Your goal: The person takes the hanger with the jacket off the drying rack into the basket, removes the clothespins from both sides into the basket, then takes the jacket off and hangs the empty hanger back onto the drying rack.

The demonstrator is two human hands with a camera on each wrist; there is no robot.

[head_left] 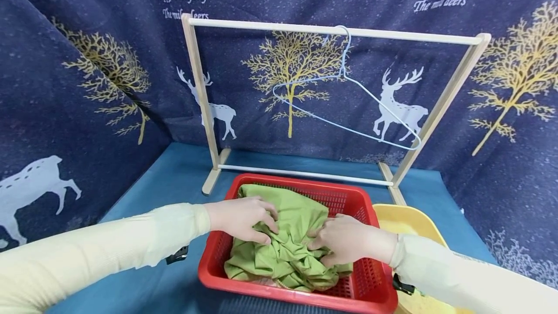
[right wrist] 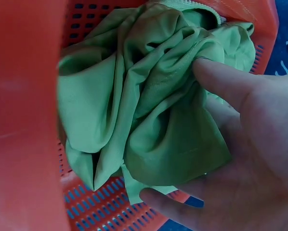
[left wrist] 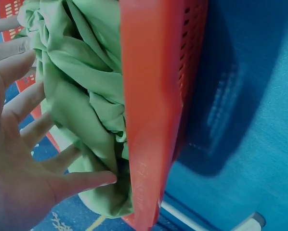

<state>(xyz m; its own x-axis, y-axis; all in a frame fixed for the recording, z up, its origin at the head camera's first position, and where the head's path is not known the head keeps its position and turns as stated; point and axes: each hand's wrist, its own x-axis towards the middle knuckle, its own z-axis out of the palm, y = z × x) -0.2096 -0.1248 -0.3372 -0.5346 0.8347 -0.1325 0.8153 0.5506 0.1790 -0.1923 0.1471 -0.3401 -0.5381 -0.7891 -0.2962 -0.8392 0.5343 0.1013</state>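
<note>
A crumpled green garment [head_left: 289, 217] lies in a red plastic basket [head_left: 301, 297]; its exact kind is hidden by the folds. At its left side is my left hand [head_left: 246, 219], whose fingers touch the fabric; the left wrist view shows that hand [left wrist: 28, 159] with fingers spread and the thumb against a fold. From the other side my right hand [head_left: 348, 239] holds the garment. In the right wrist view the thumb of this hand [right wrist: 259, 130] lies on the green fabric [right wrist: 168, 120], while some fingers are behind a flap of it.
Behind the basket stands a wooden rack [head_left: 418, 125] with a white top rail [head_left: 270, 26]. A light blue wire hanger [head_left: 353, 130] hangs from that rail. To the basket's right a yellow basin [head_left: 410, 212] sits partly under my right sleeve. A blue cloth [head_left: 144, 193] covers the table.
</note>
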